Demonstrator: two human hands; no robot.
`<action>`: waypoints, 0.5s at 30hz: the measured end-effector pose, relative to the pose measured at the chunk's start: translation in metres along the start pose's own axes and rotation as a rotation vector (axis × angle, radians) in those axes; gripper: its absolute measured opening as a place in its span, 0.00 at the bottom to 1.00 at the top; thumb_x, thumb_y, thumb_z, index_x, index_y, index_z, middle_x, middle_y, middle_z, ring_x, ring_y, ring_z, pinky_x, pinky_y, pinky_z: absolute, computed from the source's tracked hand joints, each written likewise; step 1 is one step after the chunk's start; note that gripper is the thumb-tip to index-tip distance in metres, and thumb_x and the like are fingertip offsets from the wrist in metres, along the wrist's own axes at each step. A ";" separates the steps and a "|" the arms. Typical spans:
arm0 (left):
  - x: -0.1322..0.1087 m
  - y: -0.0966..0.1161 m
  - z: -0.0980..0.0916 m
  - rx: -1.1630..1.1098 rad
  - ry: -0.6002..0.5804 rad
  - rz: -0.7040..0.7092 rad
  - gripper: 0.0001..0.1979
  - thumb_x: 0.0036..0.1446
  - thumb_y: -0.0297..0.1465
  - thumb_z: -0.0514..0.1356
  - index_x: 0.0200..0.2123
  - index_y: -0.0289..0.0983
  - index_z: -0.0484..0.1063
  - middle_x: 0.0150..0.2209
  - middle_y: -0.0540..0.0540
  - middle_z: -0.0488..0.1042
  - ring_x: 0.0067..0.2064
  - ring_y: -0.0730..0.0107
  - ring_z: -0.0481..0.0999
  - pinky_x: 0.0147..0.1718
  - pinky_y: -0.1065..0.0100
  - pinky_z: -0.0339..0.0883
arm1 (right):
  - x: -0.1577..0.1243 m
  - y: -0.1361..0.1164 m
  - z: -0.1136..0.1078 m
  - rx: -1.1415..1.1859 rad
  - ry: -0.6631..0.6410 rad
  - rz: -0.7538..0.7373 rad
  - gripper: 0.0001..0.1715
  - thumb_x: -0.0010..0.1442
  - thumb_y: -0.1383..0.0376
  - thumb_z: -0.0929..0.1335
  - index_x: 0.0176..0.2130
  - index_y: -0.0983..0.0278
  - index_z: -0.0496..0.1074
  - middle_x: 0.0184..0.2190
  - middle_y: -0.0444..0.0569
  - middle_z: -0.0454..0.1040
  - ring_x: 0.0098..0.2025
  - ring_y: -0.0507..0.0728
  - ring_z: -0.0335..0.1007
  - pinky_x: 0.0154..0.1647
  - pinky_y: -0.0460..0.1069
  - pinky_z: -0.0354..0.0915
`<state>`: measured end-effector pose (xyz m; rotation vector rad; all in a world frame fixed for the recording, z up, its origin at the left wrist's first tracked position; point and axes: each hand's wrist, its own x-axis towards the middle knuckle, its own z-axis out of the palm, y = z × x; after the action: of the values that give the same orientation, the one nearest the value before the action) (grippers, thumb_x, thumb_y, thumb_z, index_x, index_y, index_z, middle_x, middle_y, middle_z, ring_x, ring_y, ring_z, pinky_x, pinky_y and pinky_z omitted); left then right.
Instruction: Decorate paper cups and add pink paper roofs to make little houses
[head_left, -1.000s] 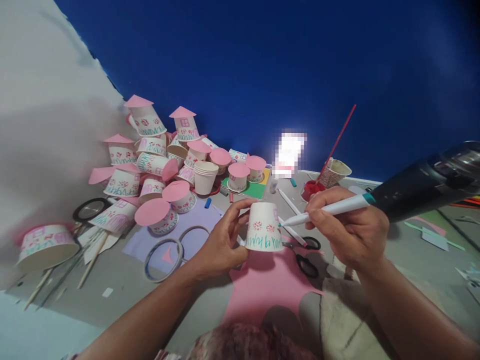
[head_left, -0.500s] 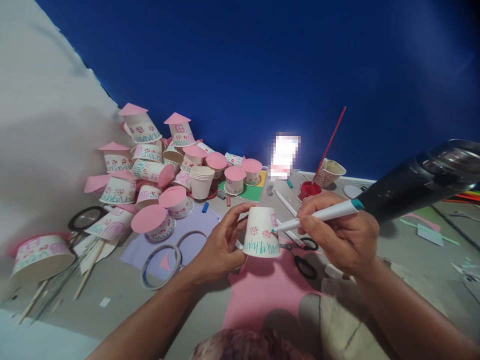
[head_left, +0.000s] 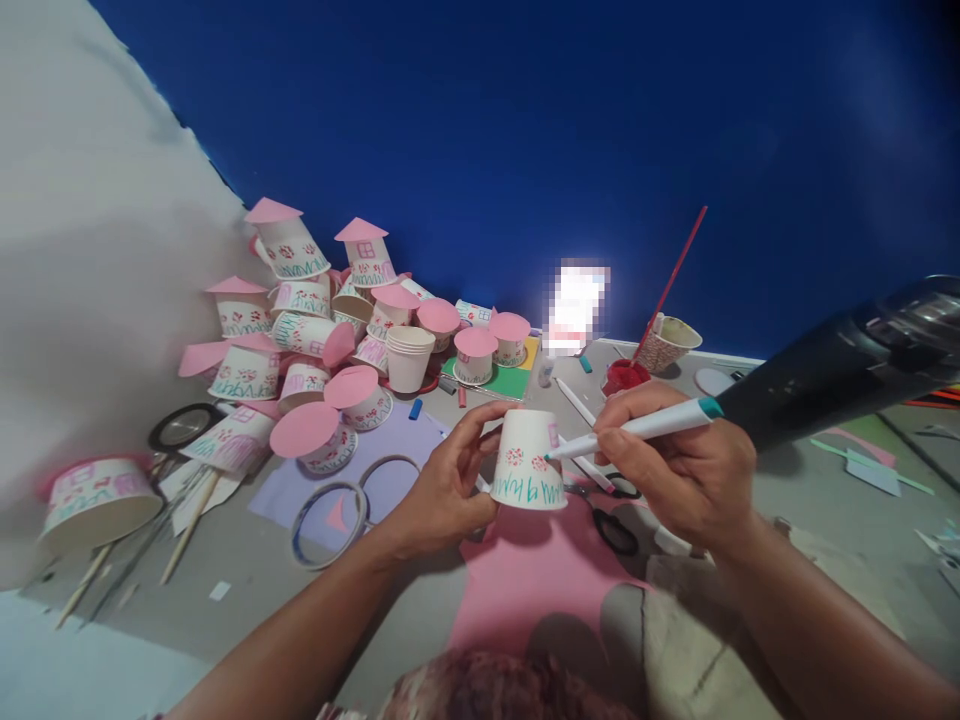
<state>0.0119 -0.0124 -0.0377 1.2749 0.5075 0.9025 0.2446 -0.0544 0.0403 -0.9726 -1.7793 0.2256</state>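
Paper cup (head_left: 529, 465) sits upside down in your left hand (head_left: 442, 492). The grip is closed around its side, thumb up near the flat base, holding it tilted just above the pink sheet (head_left: 525, 585). Your right hand (head_left: 679, 475) has its grip shut on a white marker (head_left: 637, 428) with a teal band. The tip touches the cup's right flank beside the small red flowers, above the green scribbled grass and below a little pink window. By my reading you are in the drawing step, adding detail to the cup's wall. The stroke calls for a still cup and light pressure, since the thin wall will likely give under the tip. Just right of the cup, below the marker, lie black scissors (head_left: 613, 528), close enough for your right wrist to brush. Left of the cup are two rings (head_left: 330, 512) by a lilac sheet (head_left: 390, 440). Farther left and behind it are a pile of decorated cups (head_left: 300, 300) with pink roofs and a stack of plain cups (head_left: 410, 358). Behind the cup to the right stand a red paint pot (head_left: 626, 376) and a patterned cup (head_left: 670, 345) holding a red stick. A black barrel (head_left: 840, 375) juts in from the right past your marker hand; what carries it I cannot tell.
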 end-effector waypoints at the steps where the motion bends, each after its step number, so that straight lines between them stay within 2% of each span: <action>1: 0.000 0.000 0.000 0.006 0.001 0.002 0.43 0.44 0.18 0.68 0.64 0.47 0.66 0.69 0.40 0.66 0.70 0.49 0.67 0.57 0.59 0.71 | 0.000 0.000 0.000 -0.001 -0.003 0.006 0.08 0.64 0.71 0.70 0.35 0.60 0.76 0.29 0.43 0.79 0.26 0.53 0.75 0.27 0.48 0.69; 6: -0.001 -0.002 -0.001 0.032 -0.009 0.021 0.42 0.45 0.18 0.68 0.63 0.49 0.67 0.69 0.42 0.66 0.69 0.51 0.68 0.62 0.56 0.67 | -0.003 0.002 0.000 0.000 0.036 0.000 0.07 0.64 0.71 0.71 0.36 0.59 0.76 0.31 0.43 0.81 0.28 0.53 0.76 0.28 0.48 0.70; 9: -0.001 -0.001 -0.001 0.047 -0.008 0.025 0.42 0.45 0.17 0.67 0.63 0.49 0.67 0.68 0.43 0.67 0.69 0.50 0.68 0.63 0.55 0.66 | -0.002 0.001 0.001 0.011 0.005 0.020 0.06 0.64 0.70 0.71 0.36 0.59 0.76 0.29 0.43 0.80 0.25 0.53 0.75 0.26 0.48 0.68; 15: -0.001 0.001 -0.002 0.093 -0.031 0.032 0.45 0.40 0.15 0.64 0.63 0.48 0.67 0.67 0.42 0.68 0.68 0.48 0.69 0.59 0.58 0.69 | -0.001 0.000 0.001 -0.010 0.036 0.000 0.07 0.63 0.71 0.71 0.34 0.59 0.76 0.31 0.45 0.82 0.28 0.54 0.77 0.28 0.49 0.71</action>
<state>0.0098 -0.0117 -0.0377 1.3831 0.5109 0.8924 0.2438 -0.0548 0.0388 -0.9783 -1.7490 0.1985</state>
